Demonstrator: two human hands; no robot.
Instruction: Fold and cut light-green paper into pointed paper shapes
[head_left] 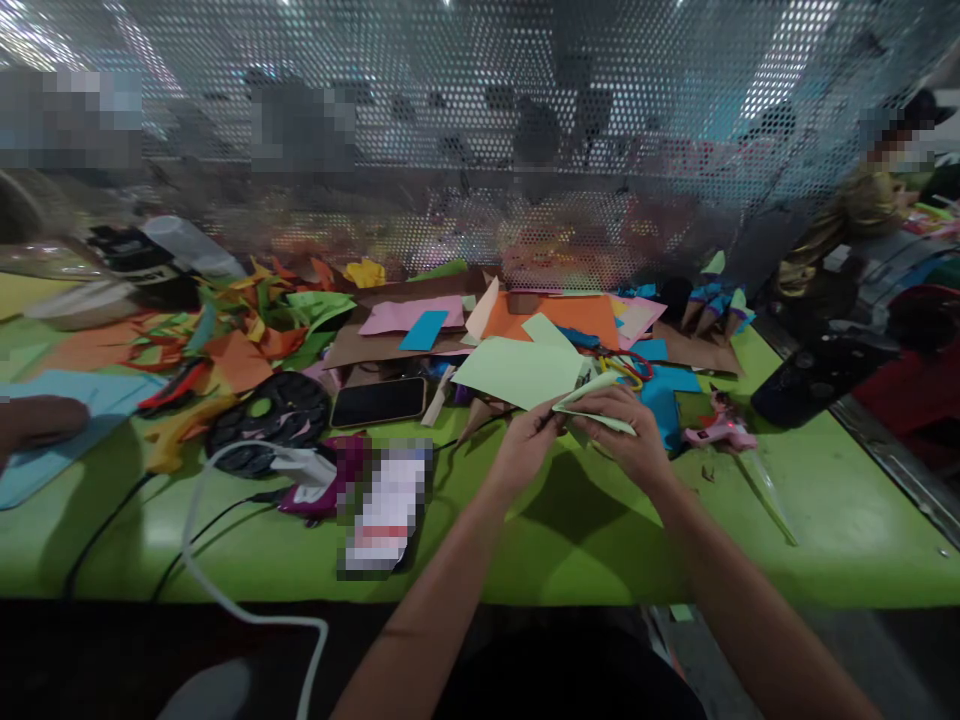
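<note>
Both my hands meet over the middle of the green table, around a folded piece of pale green paper (611,415). My left hand (529,445) pinches its left end, fingers closed. My right hand (626,430) has its fingers wrapped round the right part of the same piece. Just behind them lies a larger pale green sheet (517,372), partly covering an orange sheet (592,318). Scissors with red and yellow handles (630,370) rest right behind my right hand, beside a blue object (660,408).
Left on the table (600,570) are a black phone (379,402), a lit phone (386,510), a purple glue gun (341,475) with cables, a black tray (270,420) and paper scraps. A pink glue gun (720,432) lies right. Another person's hand (45,420) rests far left.
</note>
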